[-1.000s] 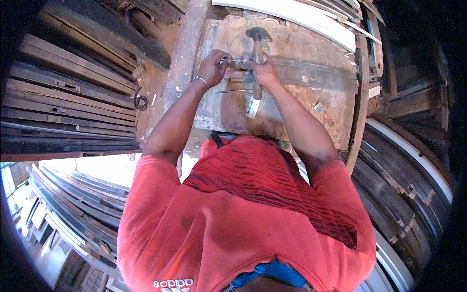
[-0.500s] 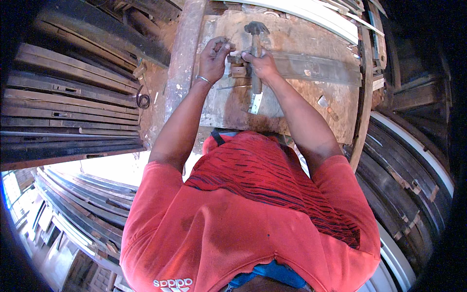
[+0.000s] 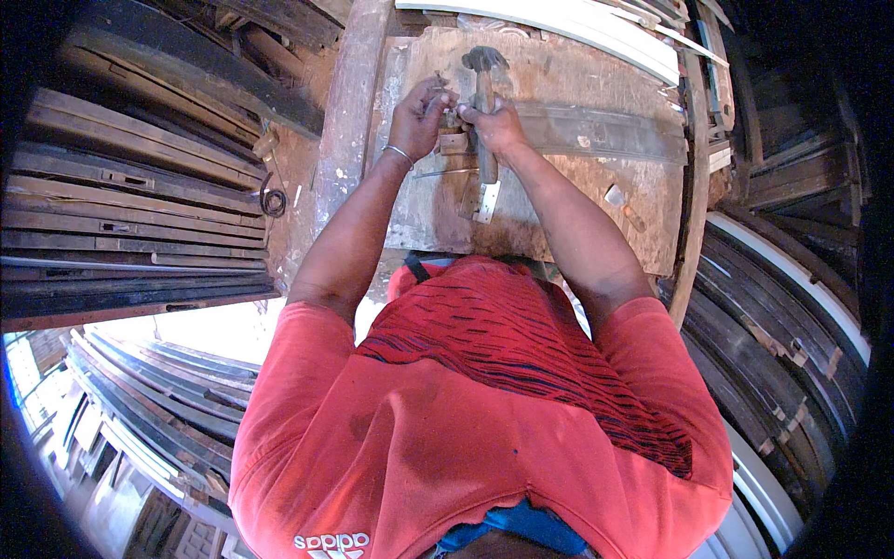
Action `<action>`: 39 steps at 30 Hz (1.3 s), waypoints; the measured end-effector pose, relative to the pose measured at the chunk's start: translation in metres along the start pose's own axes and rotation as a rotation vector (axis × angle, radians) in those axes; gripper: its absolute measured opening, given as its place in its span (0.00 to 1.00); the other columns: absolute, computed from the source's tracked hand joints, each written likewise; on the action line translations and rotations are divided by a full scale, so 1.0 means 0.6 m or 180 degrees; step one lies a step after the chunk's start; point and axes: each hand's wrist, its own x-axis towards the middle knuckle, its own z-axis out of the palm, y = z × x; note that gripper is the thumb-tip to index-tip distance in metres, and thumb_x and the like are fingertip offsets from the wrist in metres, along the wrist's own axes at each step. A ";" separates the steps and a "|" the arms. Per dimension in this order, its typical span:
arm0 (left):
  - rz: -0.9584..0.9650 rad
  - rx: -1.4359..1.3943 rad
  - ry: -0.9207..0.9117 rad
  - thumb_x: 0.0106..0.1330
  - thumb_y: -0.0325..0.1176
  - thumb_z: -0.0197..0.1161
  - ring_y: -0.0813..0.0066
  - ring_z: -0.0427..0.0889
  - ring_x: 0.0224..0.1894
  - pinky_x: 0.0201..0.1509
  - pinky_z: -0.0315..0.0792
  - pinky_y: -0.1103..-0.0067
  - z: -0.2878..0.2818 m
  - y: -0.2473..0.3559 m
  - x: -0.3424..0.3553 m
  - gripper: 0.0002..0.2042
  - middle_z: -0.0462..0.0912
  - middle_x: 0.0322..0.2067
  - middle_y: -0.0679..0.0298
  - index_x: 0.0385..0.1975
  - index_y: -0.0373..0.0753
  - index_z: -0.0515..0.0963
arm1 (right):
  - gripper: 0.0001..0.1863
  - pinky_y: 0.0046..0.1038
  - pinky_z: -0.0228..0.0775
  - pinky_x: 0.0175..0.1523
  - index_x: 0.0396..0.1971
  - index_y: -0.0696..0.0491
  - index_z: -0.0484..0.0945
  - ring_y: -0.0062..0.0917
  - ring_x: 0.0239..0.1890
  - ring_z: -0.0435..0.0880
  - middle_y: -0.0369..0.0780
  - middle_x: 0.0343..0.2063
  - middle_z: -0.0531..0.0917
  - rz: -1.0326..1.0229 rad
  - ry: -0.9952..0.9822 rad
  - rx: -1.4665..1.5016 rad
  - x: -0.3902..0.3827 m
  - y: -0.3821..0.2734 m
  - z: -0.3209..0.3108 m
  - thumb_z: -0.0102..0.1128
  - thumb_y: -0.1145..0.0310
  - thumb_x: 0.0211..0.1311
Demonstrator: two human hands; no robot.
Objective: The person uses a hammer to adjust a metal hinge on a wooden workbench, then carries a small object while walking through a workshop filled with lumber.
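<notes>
1. Since the earlier frame, the left hand has come nearer the right hand, so the left fingertips and right thumb are now almost meeting.
2. The left forearm slants up and inward from a bent elbow; a metal bangle circles the wrist.
3. The left fingers are bent, their tips drawn toward the thumb; I cannot tell whether they pinch something small.
4. The right forearm slopes inward from the other side, its thumb reaching left past the hammer.
5. The right hand grasps the hammer's handle, head pointing away from the person.
6. The hammer is above the workbench, with a wood block just left of its handle and a pale rule near the handle's end.
</notes>
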 end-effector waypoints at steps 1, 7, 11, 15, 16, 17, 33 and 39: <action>0.0001 -0.0001 0.0006 0.71 0.31 0.57 0.74 0.83 0.44 0.50 0.76 0.78 -0.001 -0.001 -0.001 0.15 0.85 0.41 0.59 0.53 0.32 0.72 | 0.21 0.32 0.74 0.48 0.42 0.54 0.79 0.27 0.38 0.83 0.41 0.35 0.85 -0.0002 -0.0004 -0.0004 -0.003 -0.005 0.000 0.71 0.58 0.53; -0.0118 0.0093 0.0218 0.70 0.32 0.59 0.72 0.84 0.45 0.51 0.76 0.77 -0.001 -0.008 -0.009 0.12 0.86 0.41 0.56 0.48 0.32 0.78 | 0.22 0.32 0.74 0.48 0.43 0.56 0.79 0.27 0.39 0.83 0.42 0.35 0.85 -0.0036 -0.0028 0.0141 -0.009 -0.013 0.003 0.71 0.58 0.54; 0.0295 0.0810 0.0235 0.69 0.34 0.60 0.62 0.85 0.47 0.51 0.77 0.73 0.005 -0.006 -0.007 0.13 0.85 0.43 0.51 0.48 0.33 0.78 | 0.23 0.31 0.74 0.47 0.45 0.58 0.77 0.27 0.38 0.82 0.42 0.36 0.85 -0.0030 -0.0096 0.0189 0.019 0.013 0.001 0.70 0.60 0.54; 0.0537 0.1104 0.0367 0.69 0.34 0.60 0.56 0.85 0.47 0.49 0.78 0.71 0.005 0.004 -0.012 0.13 0.85 0.42 0.50 0.48 0.33 0.79 | 0.10 0.26 0.72 0.34 0.33 0.56 0.79 0.20 0.28 0.80 0.36 0.26 0.82 -0.0002 0.0081 0.0323 -0.005 -0.011 0.006 0.70 0.68 0.57; 0.0541 0.1096 0.0373 0.69 0.34 0.60 0.56 0.85 0.47 0.49 0.78 0.71 0.007 0.005 -0.013 0.13 0.85 0.42 0.50 0.48 0.33 0.79 | 0.10 0.26 0.72 0.34 0.33 0.56 0.79 0.20 0.28 0.80 0.36 0.26 0.82 -0.0007 0.0083 0.0314 -0.014 -0.010 0.003 0.70 0.68 0.57; 0.0501 0.0990 0.0380 0.69 0.34 0.59 0.56 0.85 0.46 0.49 0.78 0.71 0.008 0.006 -0.013 0.13 0.85 0.42 0.50 0.47 0.34 0.79 | 0.12 0.26 0.72 0.34 0.34 0.56 0.78 0.20 0.29 0.80 0.36 0.27 0.82 0.0036 0.0303 0.0417 -0.023 -0.009 -0.003 0.70 0.65 0.57; 0.1105 0.0989 0.0472 0.64 0.25 0.61 0.57 0.85 0.44 0.47 0.80 0.72 0.016 -0.023 -0.011 0.11 0.84 0.43 0.52 0.46 0.38 0.80 | 0.36 0.35 0.70 0.57 0.58 0.61 0.71 0.34 0.50 0.81 0.49 0.46 0.83 -0.0105 0.0026 -0.0984 -0.221 -0.205 -0.123 0.64 0.48 0.60; 0.1173 0.1172 0.0404 0.65 0.25 0.59 0.55 0.85 0.44 0.46 0.80 0.71 0.013 -0.018 -0.009 0.12 0.84 0.43 0.52 0.47 0.38 0.80 | 0.31 0.38 0.69 0.57 0.57 0.63 0.70 0.44 0.51 0.81 0.54 0.44 0.83 -0.1460 0.0033 -0.0781 -0.252 -0.254 -0.108 0.55 0.51 0.67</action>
